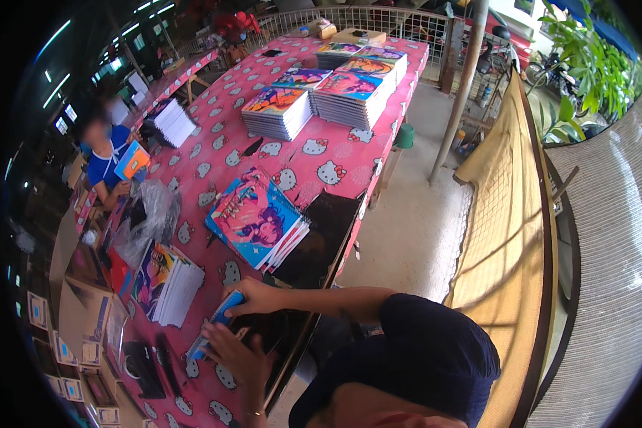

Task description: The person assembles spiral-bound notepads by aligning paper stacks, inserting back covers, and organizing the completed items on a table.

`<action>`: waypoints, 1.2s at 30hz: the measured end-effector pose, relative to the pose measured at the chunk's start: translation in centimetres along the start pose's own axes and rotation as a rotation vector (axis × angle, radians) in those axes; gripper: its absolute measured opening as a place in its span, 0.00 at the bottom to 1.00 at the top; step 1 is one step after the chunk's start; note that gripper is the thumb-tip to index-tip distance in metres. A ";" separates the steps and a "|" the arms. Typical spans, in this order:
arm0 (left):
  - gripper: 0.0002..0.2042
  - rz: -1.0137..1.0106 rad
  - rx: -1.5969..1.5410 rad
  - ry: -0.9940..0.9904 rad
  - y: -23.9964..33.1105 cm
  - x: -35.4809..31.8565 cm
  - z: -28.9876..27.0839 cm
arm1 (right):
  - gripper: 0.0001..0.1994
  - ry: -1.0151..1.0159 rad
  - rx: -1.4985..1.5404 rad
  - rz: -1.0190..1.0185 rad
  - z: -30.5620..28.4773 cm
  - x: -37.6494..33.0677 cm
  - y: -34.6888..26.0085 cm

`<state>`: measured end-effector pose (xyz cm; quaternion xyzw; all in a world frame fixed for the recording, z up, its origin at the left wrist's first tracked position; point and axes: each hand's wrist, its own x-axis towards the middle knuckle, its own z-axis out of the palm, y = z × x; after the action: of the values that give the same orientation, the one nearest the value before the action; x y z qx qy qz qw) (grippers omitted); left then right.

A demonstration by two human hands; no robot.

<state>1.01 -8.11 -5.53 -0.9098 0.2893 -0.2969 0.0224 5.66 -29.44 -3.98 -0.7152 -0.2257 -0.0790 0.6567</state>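
My right hand [255,297] is closed on the upper end of a blue-covered spiral notebook [225,307], tilted on edge above the table. Against its lower end rest the fingertips of my left hand [237,354], the fingers spread and the thumb apart. Just beyond, a fanned stack of spiral notebooks [258,217] with pink and blue illustrated covers lies on the table. Left of my hands is another notebook stack [172,285], its white page edges facing me. A black object [144,367], its kind unclear, sits near my left hand.
The long table [228,135] wears a pink cat-print cloth. Tall notebook stacks [278,110] stand toward its far end. Crumpled clear plastic [150,221] lies at the left edge, near a person in blue [107,160] holding a notebook. Cardboard boxes [85,307] line the left.
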 end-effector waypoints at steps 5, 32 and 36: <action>0.38 -0.011 0.030 -0.206 -1.1 4.0 -1.8 | 0.14 -0.119 0.154 -0.057 -1.5 -0.6 1.9; 0.44 0.001 -0.169 -0.086 1.5 3.5 0.0 | 0.15 -0.100 -0.007 -0.074 0.0 0.5 1.1; 0.41 -0.019 -0.209 -0.010 0.9 5.4 -0.9 | 0.16 -0.160 -0.035 -0.019 -0.2 0.6 1.9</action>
<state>3.62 -11.61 -2.18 -0.9113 0.3100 -0.2608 -0.0737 6.99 -29.55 -5.45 -0.7285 -0.2830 -0.0317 0.6230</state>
